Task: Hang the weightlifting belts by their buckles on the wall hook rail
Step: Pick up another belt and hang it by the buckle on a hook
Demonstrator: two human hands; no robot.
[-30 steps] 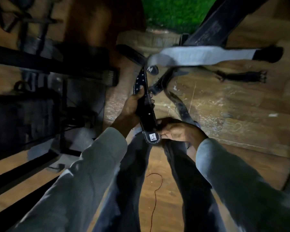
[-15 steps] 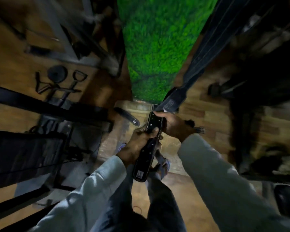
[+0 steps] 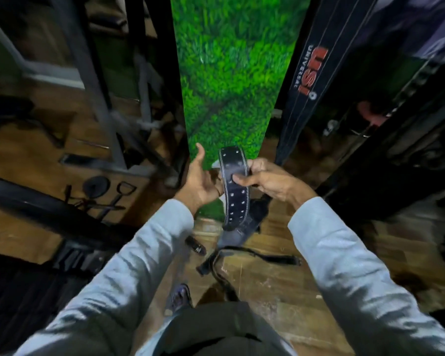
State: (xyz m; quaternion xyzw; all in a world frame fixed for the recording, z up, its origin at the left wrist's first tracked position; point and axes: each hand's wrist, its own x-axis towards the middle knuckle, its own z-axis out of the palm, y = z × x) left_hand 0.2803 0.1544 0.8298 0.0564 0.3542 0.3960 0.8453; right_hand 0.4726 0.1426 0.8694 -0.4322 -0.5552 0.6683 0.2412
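1. The belt (image 3: 233, 186) is pinched by the right hand (image 3: 266, 181), thumb on the punched face and fingers curled round behind, so that grip is clenched on the strap. It's held upright in front of the green grass-look wall panel (image 3: 229, 73), probably so the strap can be sorted out before it gets lifted to a hook.
2. The left hand (image 3: 199, 181) is released: palm up, fingers loose, thumb pointing away, just beside the grip on the strap's left. Nothing is held in it. It looks parked there to catch or steady the strap, but that's a guess.
3. Above the grip the belt folds over at the top, so only the holed end is on show. Below the grip the strap hangs down toward the floor (image 3: 280, 286) and gets lost against dark stuff.
4. A second belt (image 3: 244, 255) is left lying on the floor below the grip, not yet picked up, so the job seems only partly done.
5. A long dark belt with red lettering (image 3: 308, 73) hangs up and to the right of the grip; its top is cut off by the frame.
6. Hard to make out: the buckle of the held belt can't be found, and the hook rail isn't seen anywhere. The gym gear on the left is blurred and dark, so it's left unnamed.
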